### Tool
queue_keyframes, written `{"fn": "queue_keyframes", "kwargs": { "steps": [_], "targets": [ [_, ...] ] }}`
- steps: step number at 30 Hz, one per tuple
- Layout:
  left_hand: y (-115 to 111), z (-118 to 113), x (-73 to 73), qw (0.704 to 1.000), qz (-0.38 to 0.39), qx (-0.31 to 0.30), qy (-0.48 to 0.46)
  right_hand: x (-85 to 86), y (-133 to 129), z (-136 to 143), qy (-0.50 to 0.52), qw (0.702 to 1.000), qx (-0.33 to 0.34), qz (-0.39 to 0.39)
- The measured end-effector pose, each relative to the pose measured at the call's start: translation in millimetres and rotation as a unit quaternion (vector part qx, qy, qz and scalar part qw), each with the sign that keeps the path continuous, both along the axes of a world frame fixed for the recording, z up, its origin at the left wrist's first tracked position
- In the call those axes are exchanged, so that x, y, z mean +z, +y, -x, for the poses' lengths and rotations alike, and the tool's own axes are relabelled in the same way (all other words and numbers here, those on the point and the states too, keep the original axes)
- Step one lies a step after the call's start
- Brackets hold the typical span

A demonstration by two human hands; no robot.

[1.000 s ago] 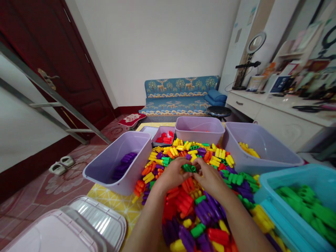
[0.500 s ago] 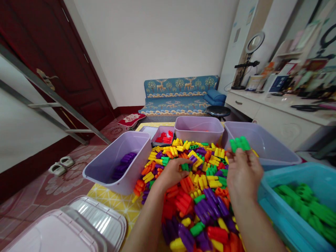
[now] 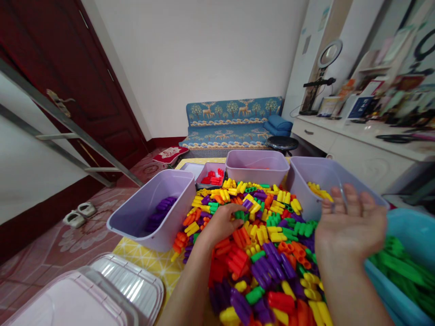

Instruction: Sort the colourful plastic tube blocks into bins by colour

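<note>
My left hand (image 3: 222, 222) reaches into a big pile of toy blocks (image 3: 265, 231) made of joined bullet-shaped tubes, in purple, yellow, red, orange and green. Its thumb and index finger close around a green block (image 3: 239, 215), partly hidden by the fingers. Raised at the right, my right hand (image 3: 351, 219) is open, palm up, fingers spread, with nothing in it. It is beside the teal tub (image 3: 406, 222), which holds green blocks (image 3: 401, 265), and covers part of the tub's left rim.
Lilac tubs hold purple blocks (image 3: 163, 213) at left and yellow blocks (image 3: 319, 191) at back right. Another lilac tub (image 3: 257, 163) stands at the back, beside a small box (image 3: 204, 181) with red blocks. Stacked lids (image 3: 84, 294) lie front left.
My right hand has moved right toward the teal tub and opened; the green block it held is gone from it. My left hand stays in place.
</note>
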State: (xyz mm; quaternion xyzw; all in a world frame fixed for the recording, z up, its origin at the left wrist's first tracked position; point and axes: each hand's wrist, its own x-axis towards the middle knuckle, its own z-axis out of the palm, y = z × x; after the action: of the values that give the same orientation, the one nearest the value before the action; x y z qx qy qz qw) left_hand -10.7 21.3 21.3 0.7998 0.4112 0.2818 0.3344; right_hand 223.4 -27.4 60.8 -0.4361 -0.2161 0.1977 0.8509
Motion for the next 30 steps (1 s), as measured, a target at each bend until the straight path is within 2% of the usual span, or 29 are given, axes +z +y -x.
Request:
{"fn": "queue_keyframes", "kwargs": {
  "steps": [2, 3, 5, 8, 10, 11, 14, 16, 19, 22, 24, 26, 28, 30],
  "targets": [
    [0.7, -0.4, -1.8, 1.000, 0.000, 0.003, 0.002, -9.2, 10.3, 15.8, -0.062, 0.996, 0.049, 0.041],
    [1.0, -0.5, -2.5, 1.000, 0.002, 0.005, 0.004, -16.3, 15.6, 24.0, -0.128, 0.983, 0.107, 0.075],
    [1.2, -0.4, -3.0, 1.000, 0.007, 0.002, 0.006, -33.6, 24.1, 38.5, -0.277, 0.923, 0.222, 0.149],
    [1.2, 0.5, -2.0, 1.000, 0.013, -0.007, -0.002, -56.9, 29.8, 50.3, -0.463, 0.818, 0.263, 0.219],
    [1.4, 1.2, -1.6, 1.000, 0.016, -0.006, -0.003, -64.9, 30.4, 50.9, -0.528, 0.771, 0.264, 0.237],
    [1.6, 1.4, -1.8, 1.000, 0.017, -0.004, 0.000, -66.4, 30.6, 49.7, -0.538, 0.763, 0.266, 0.240],
    [2.3, 0.5, -5.3, 1.000, 0.020, -0.007, 0.002, -65.3, 31.2, 45.4, -0.500, 0.778, 0.290, 0.248],
    [2.3, -1.9, -8.5, 1.000, 0.018, 0.000, -0.012, -63.9, 31.0, 45.2, -0.483, 0.774, 0.317, 0.257],
    [1.5, -6.5, -9.4, 0.999, -0.032, 0.025, -0.027, -63.2, 28.6, 49.4, -0.541, 0.731, 0.316, 0.272],
    [1.2, -7.7, -2.8, 0.994, -0.098, 0.046, -0.016, -61.5, 25.5, 53.6, -0.589, 0.698, 0.285, 0.290],
    [2.2, -4.2, 2.8, 0.985, -0.135, 0.105, 0.000, -58.5, 24.1, 54.3, -0.601, 0.684, 0.277, 0.307],
    [4.0, 2.0, 5.5, 0.966, -0.164, 0.197, 0.039, -54.5, 23.3, 53.8, -0.611, 0.667, 0.264, 0.335],
    [6.3, 8.8, 3.4, 0.943, -0.163, 0.275, 0.092, -50.7, 22.4, 53.1, -0.621, 0.647, 0.245, 0.369],
    [8.4, 13.5, -2.3, 0.933, -0.135, 0.304, 0.135, -48.4, 21.1, 53.1, -0.630, 0.634, 0.231, 0.385]
  ]
}}
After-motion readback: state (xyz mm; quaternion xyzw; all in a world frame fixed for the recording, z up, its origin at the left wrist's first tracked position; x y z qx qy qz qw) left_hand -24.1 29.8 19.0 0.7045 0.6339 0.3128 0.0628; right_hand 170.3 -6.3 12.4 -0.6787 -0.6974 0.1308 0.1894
